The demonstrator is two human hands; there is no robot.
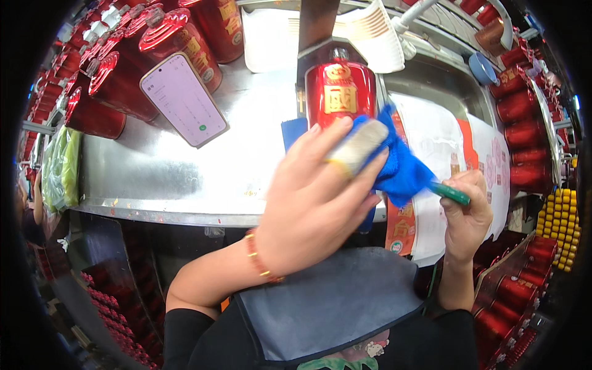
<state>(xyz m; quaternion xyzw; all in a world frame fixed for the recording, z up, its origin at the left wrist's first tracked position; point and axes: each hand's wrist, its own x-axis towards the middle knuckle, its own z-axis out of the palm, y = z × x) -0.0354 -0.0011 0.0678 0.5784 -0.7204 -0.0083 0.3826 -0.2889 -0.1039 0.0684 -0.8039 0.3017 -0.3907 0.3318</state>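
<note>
My left hand [314, 191], blurred by motion, closes on a blue cloth [404, 176]. A pale wrap covers one of its fingers, and a red-and-gold bracelet circles the wrist. Between thumb and fingers, my right hand [467, 213] pinches a tool with a green handle [453, 193]. The cloth covers the tool's other end, so its kind is hidden. Just beyond my left hand is a red bottle [342, 86] with gold lettering, lying neck away from me in a dark holder. My left hand hides its lower part.
A phone [184, 102] leans at the left near several red bottles [206, 58]. White trays [271, 40] stand at the back of the metal table [154, 179]. Printed sheets [438, 145] lie on the right, with a blue cup [483, 68] behind. More red bottles [521, 129] fill the far right.
</note>
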